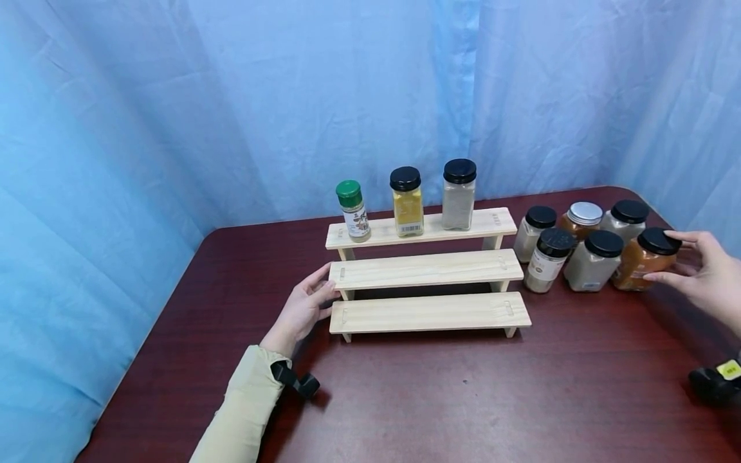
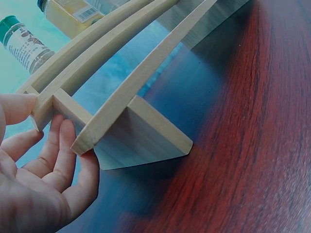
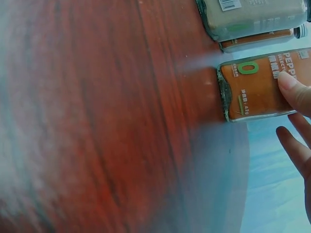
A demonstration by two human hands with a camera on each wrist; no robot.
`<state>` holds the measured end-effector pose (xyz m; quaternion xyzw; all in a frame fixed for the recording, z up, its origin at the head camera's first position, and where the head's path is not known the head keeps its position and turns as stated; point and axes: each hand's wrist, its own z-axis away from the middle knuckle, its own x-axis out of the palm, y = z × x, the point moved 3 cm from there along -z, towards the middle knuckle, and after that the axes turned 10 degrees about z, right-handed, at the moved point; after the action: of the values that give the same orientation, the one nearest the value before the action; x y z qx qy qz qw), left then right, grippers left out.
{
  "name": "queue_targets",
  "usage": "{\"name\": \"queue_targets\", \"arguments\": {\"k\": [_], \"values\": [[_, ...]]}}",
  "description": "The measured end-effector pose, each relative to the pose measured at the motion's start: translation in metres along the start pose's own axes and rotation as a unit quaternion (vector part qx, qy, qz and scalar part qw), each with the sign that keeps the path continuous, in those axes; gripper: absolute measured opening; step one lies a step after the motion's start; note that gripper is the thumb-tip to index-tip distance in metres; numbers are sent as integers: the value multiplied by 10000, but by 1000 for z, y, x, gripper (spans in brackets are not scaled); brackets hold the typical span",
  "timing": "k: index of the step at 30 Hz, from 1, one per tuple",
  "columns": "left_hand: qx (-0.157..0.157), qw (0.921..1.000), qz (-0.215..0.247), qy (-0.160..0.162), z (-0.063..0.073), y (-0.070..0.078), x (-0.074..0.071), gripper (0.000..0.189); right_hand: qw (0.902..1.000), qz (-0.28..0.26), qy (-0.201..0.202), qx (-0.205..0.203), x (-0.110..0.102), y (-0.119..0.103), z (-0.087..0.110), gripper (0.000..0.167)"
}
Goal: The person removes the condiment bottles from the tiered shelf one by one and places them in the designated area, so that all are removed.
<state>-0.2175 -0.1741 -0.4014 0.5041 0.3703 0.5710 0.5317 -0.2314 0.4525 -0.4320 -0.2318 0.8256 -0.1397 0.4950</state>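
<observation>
A three-tier wooden spice rack (image 1: 428,270) stands on the table. My left hand (image 1: 302,307) grips the left end of its middle tier, thumb on top and fingers beneath, as the left wrist view shows. Far to the right, my right hand (image 1: 707,275) holds a spice jar (image 1: 640,265) of orange-brown powder with a black lid. One finger lies at the lid's edge and the thumb at the side. In the right wrist view, the thumb (image 3: 293,92) presses on the jar's printed face; the far fingers are partly hidden.
On the top tier stand a green-capped shaker (image 1: 354,215), a yellow spice jar (image 1: 408,206) and a grey one (image 1: 459,199). Several more jars crowd right of the rack, among them a black-capped shaker (image 1: 544,265) and a silver-lidded jar (image 1: 583,215). Blue curtains (image 1: 324,96) hang behind.
</observation>
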Motion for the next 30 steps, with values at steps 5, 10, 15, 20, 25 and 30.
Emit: {"name": "queue_targets", "arguments": {"k": [5, 10, 15, 20, 25, 30], "values": [[-13, 10000, 38, -13, 1, 1, 1, 56, 9999, 113, -3, -114, 1, 18, -3, 69], [-8, 10000, 73, -22, 1, 2, 1, 56, 9999, 60, -128, -58, 1, 34, -5, 80], [1, 9999, 95, -43, 2, 2, 2, 55, 9982, 82, 430, 416, -10, 27, -4, 76], [11, 10000, 91, -32, 2, 0, 1, 56, 9903, -211, 876, 1053, -42, -38, -2, 62], [-5, 9999, 122, -29, 2, 0, 1, 56, 9890, -548, 1075, 860, -59, -92, -4, 57], [-14, 9999, 126, -26, 1, 2, 2, 55, 9847, -1007, 1412, 161, -61, -127, -10, 56]]}}
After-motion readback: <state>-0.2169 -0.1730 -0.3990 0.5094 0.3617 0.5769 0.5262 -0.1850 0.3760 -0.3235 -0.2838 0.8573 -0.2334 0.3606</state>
